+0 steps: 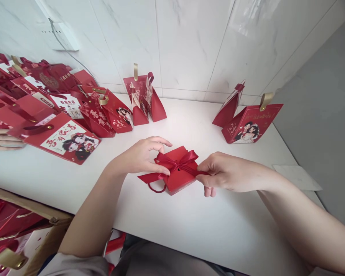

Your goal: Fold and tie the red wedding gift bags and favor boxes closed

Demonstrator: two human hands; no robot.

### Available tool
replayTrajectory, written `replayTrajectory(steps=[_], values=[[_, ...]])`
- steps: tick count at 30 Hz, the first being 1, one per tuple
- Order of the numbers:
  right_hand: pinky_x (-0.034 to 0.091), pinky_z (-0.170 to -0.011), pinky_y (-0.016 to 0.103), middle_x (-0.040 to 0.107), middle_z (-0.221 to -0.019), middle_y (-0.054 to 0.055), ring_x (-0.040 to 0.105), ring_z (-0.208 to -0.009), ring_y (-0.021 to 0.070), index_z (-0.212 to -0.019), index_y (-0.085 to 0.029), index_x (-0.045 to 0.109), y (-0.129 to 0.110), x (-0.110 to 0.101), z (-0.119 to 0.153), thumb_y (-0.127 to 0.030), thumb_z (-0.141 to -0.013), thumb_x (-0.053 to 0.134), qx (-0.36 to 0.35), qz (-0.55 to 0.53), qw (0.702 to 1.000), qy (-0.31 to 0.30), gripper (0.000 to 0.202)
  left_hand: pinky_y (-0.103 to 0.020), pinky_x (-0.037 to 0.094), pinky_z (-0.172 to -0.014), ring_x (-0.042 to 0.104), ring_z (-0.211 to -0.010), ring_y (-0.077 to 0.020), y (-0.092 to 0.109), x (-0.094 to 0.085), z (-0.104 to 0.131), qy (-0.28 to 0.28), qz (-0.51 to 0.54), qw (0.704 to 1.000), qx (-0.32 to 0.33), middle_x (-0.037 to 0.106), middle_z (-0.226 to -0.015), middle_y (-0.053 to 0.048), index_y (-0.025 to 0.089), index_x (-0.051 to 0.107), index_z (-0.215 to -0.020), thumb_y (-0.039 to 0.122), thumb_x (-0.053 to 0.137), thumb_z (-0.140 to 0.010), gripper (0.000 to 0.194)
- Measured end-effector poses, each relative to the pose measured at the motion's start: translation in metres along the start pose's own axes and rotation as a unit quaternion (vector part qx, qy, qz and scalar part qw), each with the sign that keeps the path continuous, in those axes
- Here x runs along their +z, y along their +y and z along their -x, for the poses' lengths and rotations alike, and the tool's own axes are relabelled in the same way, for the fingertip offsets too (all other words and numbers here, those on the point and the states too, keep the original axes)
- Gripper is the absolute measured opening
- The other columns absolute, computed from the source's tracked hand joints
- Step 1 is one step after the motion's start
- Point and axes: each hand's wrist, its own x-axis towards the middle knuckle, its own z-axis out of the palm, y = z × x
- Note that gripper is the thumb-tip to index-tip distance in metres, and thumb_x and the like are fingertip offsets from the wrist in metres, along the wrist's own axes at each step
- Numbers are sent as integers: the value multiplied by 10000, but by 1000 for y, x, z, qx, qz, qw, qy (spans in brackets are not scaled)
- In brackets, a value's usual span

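A small red gift box [175,184] lies on the white table in front of me, with a dark red ribbon bow [184,161] tied across its top. My left hand [139,157] curls round the box's left side, thumb on the ribbon by the bow's left loop and fingers at the far edge. Between thumb and forefinger, my right hand [222,172] pinches a ribbon tail at the box's right side. The other ribbon tail [151,177] sticks out left, above a thin red cord loop [156,188] on the table.
Many red printed gift boxes [66,140] crowd the table's left side. More stand by the tiled wall [156,103] and at the right [247,124]. Another person's hand [2,140] rests at the far left. A cardboard carton [43,245] with red items stands below the front edge.
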Motion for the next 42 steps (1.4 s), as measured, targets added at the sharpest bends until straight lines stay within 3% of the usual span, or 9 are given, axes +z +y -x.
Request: replayTrajectory(steps=[8,13,18,25,29,34,37,42], values=[[456,-561,250,667,-652,12,658,-643,184,-599,-193,530,2,-11,7,-306,-834,526,16,104,994,-19,260,-386,441,-1004,539,-1188,-266,0,2,-1,9,11,1000,1,576,-1300,-47,191,565,-685,542,789,-608,424],[476,-592,252,692,-759,27,671,-707,195,-726,-189,647,-1,-16,14,-430,-843,571,21,95,995,-23,278,-377,453,-999,543,-1191,-248,3,5,-1,12,39,999,6,584,-1290,-46,203,602,-751,535,782,-628,397],[510,-638,264,705,-785,47,681,-727,205,-774,-173,684,-1,-7,9,-497,-849,570,7,20,999,31,351,-363,467,-966,551,-1175,-238,4,5,-1,13,34,999,17,590,-1275,-41,199,572,-730,523,787,-628,402],[448,-566,241,677,-722,9,614,-636,141,-739,-193,635,0,0,6,-423,-911,495,-28,110,991,74,319,-355,462,-941,560,-1155,-235,4,4,0,10,24,1000,9,584,-1284,-32,193,529,-699,530,781,-633,427],[339,-505,246,589,-643,-25,476,-548,105,-651,-198,544,3,-3,5,-370,-918,460,-56,195,974,96,328,-348,463,-919,567,-1141,-238,4,4,0,16,16,1000,-4,592,-1273,-33,198,549,-714,538,791,-613,430],[205,-460,266,296,-556,-46,224,-505,92,-577,-188,335,11,-6,1,-322,-874,481,-52,212,967,130,357,-358,440,-955,566,-1139,-249,-1,7,-1,35,10,999,-11,594,-1259,-52,200,603,-755,545,799,-596,427],[189,-460,268,245,-578,-42,196,-516,95,-586,-190,303,13,-8,0,-323,-870,474,-44,199,973,113,357,-354,438,-963,563,-1142,-248,-3,9,-2,30,16,999,-5,590,-1258,-58,198,615,-761,547,791,-608,420],[224,-464,254,311,-583,-40,254,-514,96,-607,-193,400,14,-16,2,-354,-868,485,-29,199,976,86,319,-345,439,-960,563,-1138,-247,-2,8,-2,27,11,1000,5,587,-1266,-62,199,633,-783,546,785,-616,415]])
